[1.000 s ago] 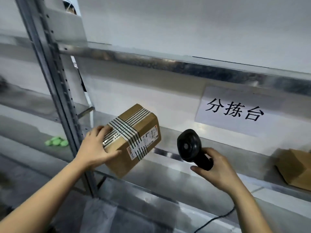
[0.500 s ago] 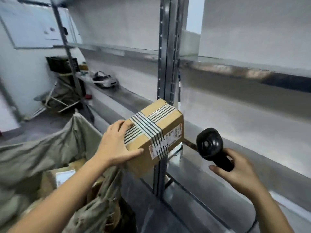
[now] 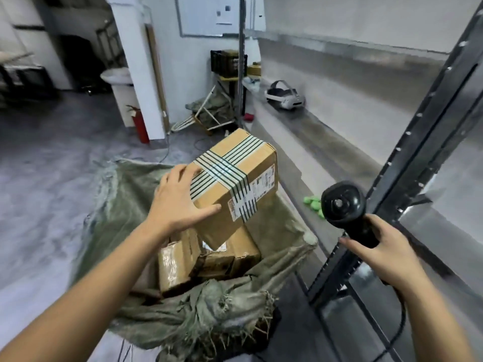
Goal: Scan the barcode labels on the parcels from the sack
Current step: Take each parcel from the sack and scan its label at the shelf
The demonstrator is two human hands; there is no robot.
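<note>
brown cardboard parcel (image 3: 236, 189), green-striped tape crossed, label on side.

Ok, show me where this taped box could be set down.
Free: the metal shelf between the white headset and the green pieces. Crowded: the sack mouth, filled with parcels under the taped box in the left hand.

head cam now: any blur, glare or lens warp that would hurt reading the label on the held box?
Head view: the label on the taped box is motion-soft, its print unreadable; wide-angle warp bends the shelf upright; soft glare streaks the metal shelf; the left hand and the scanner in the right hand show sharper.
</note>
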